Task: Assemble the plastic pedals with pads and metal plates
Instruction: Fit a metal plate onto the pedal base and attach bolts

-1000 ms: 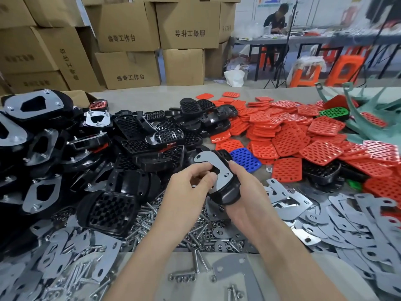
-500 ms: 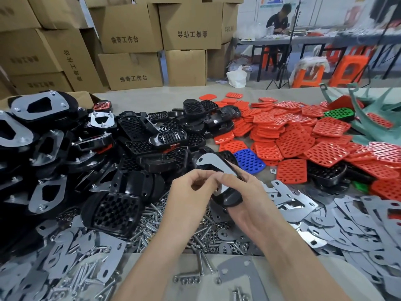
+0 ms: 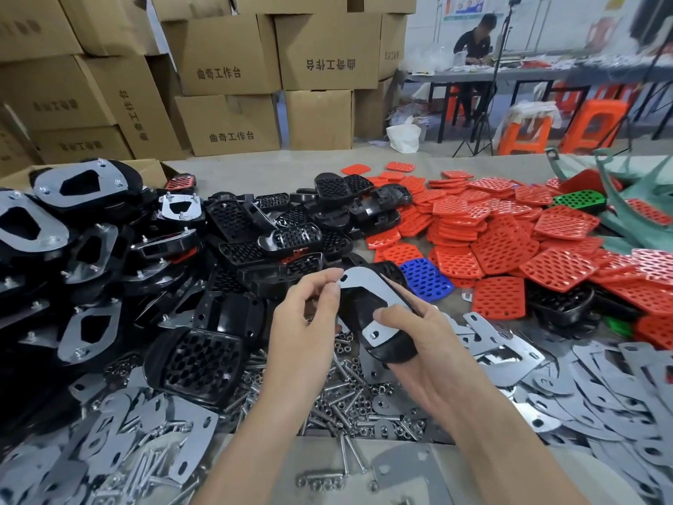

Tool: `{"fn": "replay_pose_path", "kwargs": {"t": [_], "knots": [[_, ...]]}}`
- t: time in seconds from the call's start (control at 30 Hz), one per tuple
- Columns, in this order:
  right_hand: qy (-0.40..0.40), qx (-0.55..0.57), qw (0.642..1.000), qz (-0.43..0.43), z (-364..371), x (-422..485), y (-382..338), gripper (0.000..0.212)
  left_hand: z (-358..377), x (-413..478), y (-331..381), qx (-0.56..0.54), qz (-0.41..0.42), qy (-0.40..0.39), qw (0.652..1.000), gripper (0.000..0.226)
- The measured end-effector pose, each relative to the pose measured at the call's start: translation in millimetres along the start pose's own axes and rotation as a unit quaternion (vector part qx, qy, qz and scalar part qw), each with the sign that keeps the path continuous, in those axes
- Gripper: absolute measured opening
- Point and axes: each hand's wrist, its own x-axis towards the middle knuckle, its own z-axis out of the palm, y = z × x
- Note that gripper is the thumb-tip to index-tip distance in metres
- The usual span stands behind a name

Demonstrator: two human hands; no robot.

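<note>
Two grips: both bare hands are on one piece, held above the surface [image 3: 276, 173] in the middle of the view.
Left grip [image 3: 302, 322]: thumb and forefinger are closed together on the far tip of the metal plate [image 3: 378, 286]. I cannot tell whether a small fastener sits between them.
Right grip [image 3: 426, 346]: clamped round the plastic pedal [image 3: 391, 349] from beneath and from the right, with the thumb pressed on the plate beside its near hole.
Place: the pedal is held over the heap of bolts and nuts [image 3: 349, 391], between the pile of black pedals [image 3: 255, 227] and the loose plates [image 3: 619, 388]. The red pads [image 3: 502, 246] lie beyond.
Facing: the plate side is up, towards the camera. The tread side is turned away, so a fitted pad cannot be confirmed.
Long axis: runs from the near end in the right palm, away and slightly leftward.
Handling: the pedal is likely light and stiff. Its glossy moulding may slip, so cradle the side walls. The thin plate looks rigid and hard-edged, so pinch its ends, clear of the holes.
</note>
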Motion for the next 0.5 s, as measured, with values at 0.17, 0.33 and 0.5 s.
{"fn": "replay_pose_path", "kwargs": {"t": [0.17, 0.33, 0.5], "knots": [[-0.015, -0.001, 1.0, 0.017, -0.5, -0.9, 1.2, 0.05, 1.2, -0.2, -0.8, -0.031, -0.017, -0.049, 0.998, 0.031], [-0.041, 0.012, 0.999, 0.033, 1.8, -4.1, -0.7, 0.042, 4.1, -2.1, 1.5, -0.092, -0.006, -0.041, 0.995, 0.024], [-0.071, 0.022, 0.997, 0.027, 2.8, -8.8, -3.4, 0.041, 5.9, -7.0, 5.0, -0.092, 0.037, -0.024, 0.995, 0.017]]}}
